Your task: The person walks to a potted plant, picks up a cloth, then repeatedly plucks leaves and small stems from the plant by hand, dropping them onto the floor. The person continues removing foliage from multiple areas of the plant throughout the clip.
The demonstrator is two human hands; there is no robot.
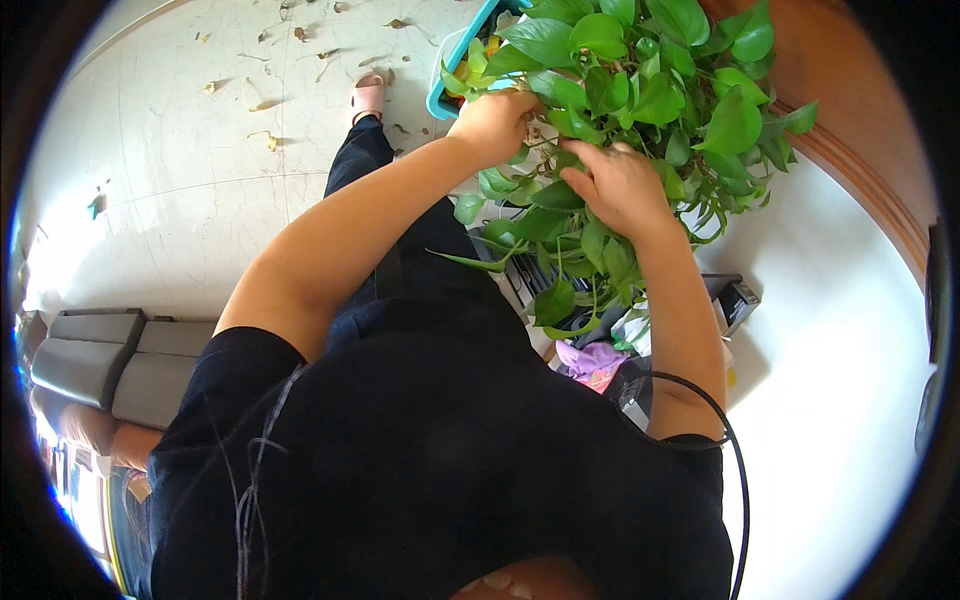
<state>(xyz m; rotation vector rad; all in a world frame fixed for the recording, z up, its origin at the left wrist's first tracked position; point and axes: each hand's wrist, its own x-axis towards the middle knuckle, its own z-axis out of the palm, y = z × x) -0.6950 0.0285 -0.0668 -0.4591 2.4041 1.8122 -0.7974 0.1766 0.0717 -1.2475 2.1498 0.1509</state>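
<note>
A large leafy green plant (645, 105), which looks like a pothos, spreads across the top right with trailing stems and leaves. My left hand (495, 124) reaches in at its left edge, fingers curled among thin stems; what lies between the fingertips is hidden. My right hand (616, 176) is close by on the right, palm down over the leaves, with its index finger stretched toward the left hand and its thumb apart. Whether the right fingers pinch a stem is not plain. A turquoise bin (442, 105) holding yellow leaves and other items sits just beyond my left hand.
Dry leaves (271, 141) lie scattered on the pale tiled floor (187, 150). Below the plant are a purple cloth (589, 358) and a small black box (739, 301). Brown wood trim (862, 187) curves along the right. A grey cushioned seat (79, 360) is at the left.
</note>
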